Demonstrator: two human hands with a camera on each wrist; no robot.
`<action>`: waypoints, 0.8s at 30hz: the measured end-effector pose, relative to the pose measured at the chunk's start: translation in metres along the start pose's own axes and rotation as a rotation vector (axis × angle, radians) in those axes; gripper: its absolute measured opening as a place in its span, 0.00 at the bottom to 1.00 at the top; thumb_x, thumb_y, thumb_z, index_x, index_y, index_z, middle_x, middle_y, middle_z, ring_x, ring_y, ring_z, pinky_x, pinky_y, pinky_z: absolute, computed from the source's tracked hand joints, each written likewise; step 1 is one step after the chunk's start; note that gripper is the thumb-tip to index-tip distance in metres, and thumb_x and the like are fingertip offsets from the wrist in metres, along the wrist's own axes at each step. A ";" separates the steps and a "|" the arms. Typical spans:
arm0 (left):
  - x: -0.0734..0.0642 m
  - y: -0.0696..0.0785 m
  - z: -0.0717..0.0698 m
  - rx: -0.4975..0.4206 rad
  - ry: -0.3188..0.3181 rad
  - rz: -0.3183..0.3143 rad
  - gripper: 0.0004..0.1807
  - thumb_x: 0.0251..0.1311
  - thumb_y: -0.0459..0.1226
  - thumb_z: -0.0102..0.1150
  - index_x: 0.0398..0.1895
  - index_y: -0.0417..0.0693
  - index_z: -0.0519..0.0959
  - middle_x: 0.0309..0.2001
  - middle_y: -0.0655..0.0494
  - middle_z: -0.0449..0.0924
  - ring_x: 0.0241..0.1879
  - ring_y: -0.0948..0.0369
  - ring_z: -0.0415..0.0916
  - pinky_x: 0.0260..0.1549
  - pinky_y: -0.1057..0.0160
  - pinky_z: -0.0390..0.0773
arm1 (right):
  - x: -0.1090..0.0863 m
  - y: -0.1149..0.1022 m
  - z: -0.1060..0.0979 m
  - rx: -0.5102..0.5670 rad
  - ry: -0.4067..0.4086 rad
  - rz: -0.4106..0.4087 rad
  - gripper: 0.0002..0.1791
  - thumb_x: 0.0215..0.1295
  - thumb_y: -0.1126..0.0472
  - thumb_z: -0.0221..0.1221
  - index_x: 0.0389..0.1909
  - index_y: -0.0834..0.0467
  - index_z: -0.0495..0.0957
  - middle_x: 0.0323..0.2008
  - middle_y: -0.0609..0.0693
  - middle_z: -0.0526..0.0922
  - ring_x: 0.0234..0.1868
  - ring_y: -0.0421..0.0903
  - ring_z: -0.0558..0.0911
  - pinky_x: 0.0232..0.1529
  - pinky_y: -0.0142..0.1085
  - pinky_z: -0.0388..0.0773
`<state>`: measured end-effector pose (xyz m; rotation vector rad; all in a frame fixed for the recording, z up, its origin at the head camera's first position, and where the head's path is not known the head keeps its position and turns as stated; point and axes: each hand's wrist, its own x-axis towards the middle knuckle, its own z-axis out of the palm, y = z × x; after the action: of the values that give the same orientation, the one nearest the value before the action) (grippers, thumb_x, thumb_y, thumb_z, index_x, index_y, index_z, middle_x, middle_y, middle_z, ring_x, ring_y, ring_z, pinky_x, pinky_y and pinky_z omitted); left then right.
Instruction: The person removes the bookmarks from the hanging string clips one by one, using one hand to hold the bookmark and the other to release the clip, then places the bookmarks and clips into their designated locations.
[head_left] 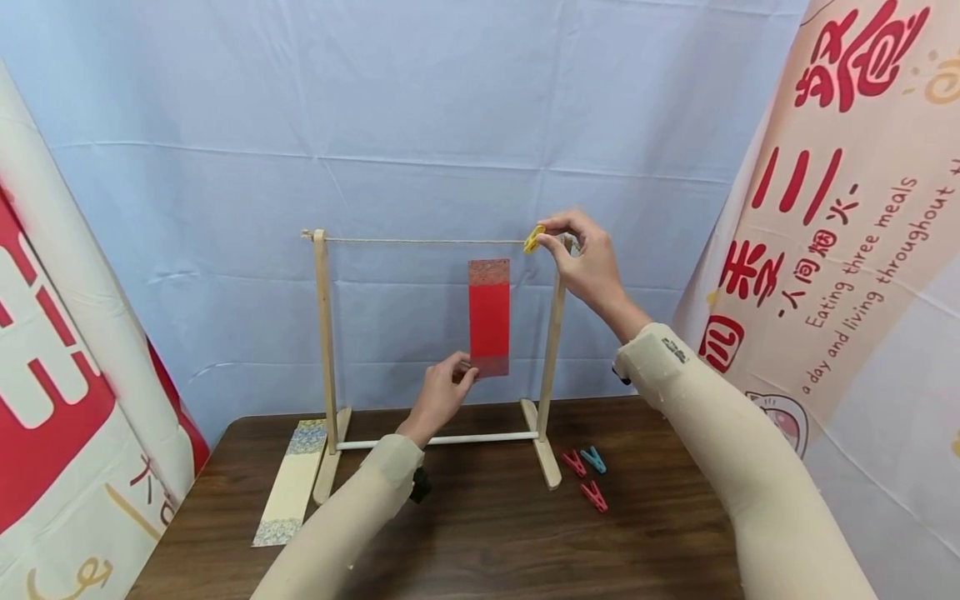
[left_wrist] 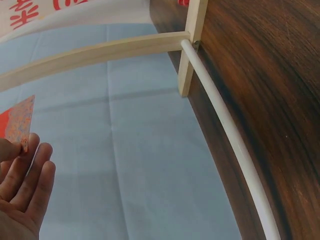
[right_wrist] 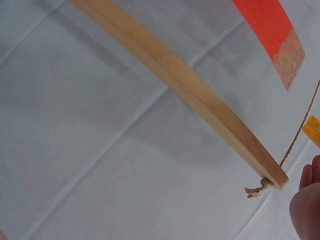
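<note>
My left hand (head_left: 442,392) pinches the lower left corner of a red paper strip (head_left: 489,318) with patterned ends. In the left wrist view, thumb and forefinger hold that patterned corner (left_wrist: 21,122) while the other fingers extend. The strip stands upright, its top edge a little below the string (head_left: 420,242). With thumb and fingertips my right hand (head_left: 588,254) pinches a yellow clothespin (head_left: 533,239) at the string, near the right post. The right wrist view shows only part of the yellow clothespin (right_wrist: 313,129), beside the string.
A wooden frame (head_left: 326,333) with a white lower bar (head_left: 480,437) stands on the dark wooden table (head_left: 525,542). Left of it lies a cream paper strip (head_left: 292,483) with blue patterned ends. Red clothespins (head_left: 594,496) and a blue clothespin (head_left: 593,460) lie at the right.
</note>
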<state>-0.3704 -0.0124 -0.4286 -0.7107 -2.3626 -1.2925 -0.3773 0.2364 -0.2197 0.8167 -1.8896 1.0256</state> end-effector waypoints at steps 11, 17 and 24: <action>-0.006 -0.003 -0.003 0.017 0.000 -0.008 0.09 0.76 0.37 0.65 0.53 0.45 0.83 0.44 0.51 0.91 0.42 0.56 0.89 0.45 0.53 0.89 | -0.017 -0.015 0.005 0.019 -0.013 -0.015 0.14 0.69 0.77 0.67 0.54 0.72 0.81 0.50 0.66 0.83 0.50 0.59 0.83 0.62 0.56 0.80; -0.011 -0.007 -0.005 0.020 -0.009 0.007 0.10 0.78 0.37 0.63 0.56 0.44 0.82 0.44 0.51 0.91 0.42 0.56 0.89 0.43 0.55 0.89 | -0.026 -0.025 0.005 0.020 -0.031 -0.028 0.15 0.69 0.77 0.66 0.54 0.75 0.81 0.48 0.69 0.83 0.50 0.63 0.83 0.62 0.57 0.80; -0.015 -0.012 -0.007 0.009 0.005 0.000 0.12 0.77 0.36 0.64 0.57 0.42 0.83 0.44 0.51 0.91 0.42 0.57 0.89 0.45 0.55 0.89 | -0.034 -0.028 0.004 0.075 -0.058 -0.010 0.15 0.69 0.79 0.65 0.55 0.77 0.80 0.48 0.70 0.83 0.50 0.66 0.83 0.62 0.46 0.81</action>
<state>-0.3649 -0.0280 -0.4406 -0.7038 -2.3629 -1.2808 -0.3405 0.2254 -0.2415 0.9070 -1.9028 1.0833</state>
